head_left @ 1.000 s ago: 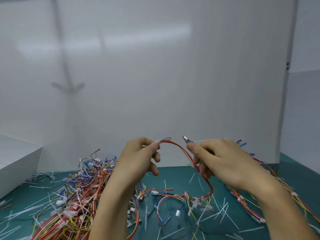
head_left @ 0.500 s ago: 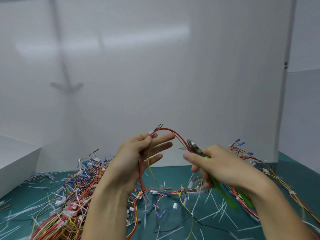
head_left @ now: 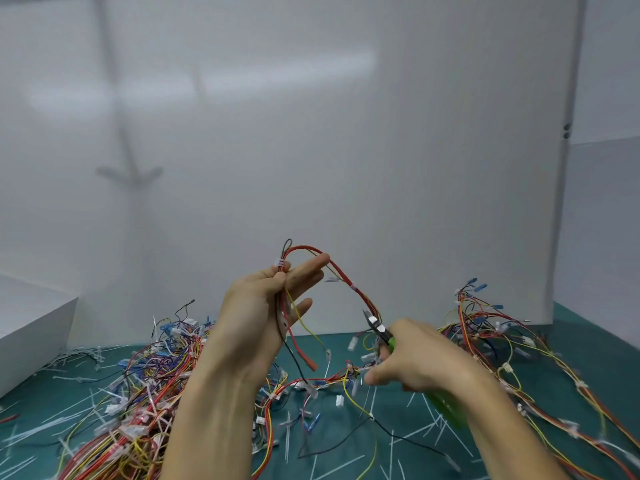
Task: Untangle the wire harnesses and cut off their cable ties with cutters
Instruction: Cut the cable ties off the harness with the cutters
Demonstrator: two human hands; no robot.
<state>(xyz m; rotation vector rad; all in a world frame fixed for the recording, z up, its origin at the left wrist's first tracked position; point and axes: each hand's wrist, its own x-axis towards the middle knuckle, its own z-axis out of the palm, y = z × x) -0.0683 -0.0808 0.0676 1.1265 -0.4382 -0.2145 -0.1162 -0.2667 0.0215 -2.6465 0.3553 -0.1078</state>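
My left hand [head_left: 266, 306] holds up a wire harness [head_left: 341, 275] of red, yellow and black wires, pinched near a white cable tie [head_left: 280, 263] between thumb and fingers, the fingers stretched out. The harness arches to the right and down. My right hand [head_left: 412, 362] grips green-handled cutters [head_left: 379, 327], whose metal jaws point up-left at the harness just below a second white tie [head_left: 353, 286]. Loose ends of the harness hang below my left hand.
A large tangle of coloured harnesses [head_left: 138, 393] lies on the green mat [head_left: 588, 368] at the left, another bundle [head_left: 485, 327] at the right. Cut white tie scraps [head_left: 398, 441] litter the mat. A white box [head_left: 31, 327] stands at the left, white panels behind.
My left hand has lifted the harness higher and straightened its fingers. My right hand dropped lower and to the right, and the cutters now point up at the harness.
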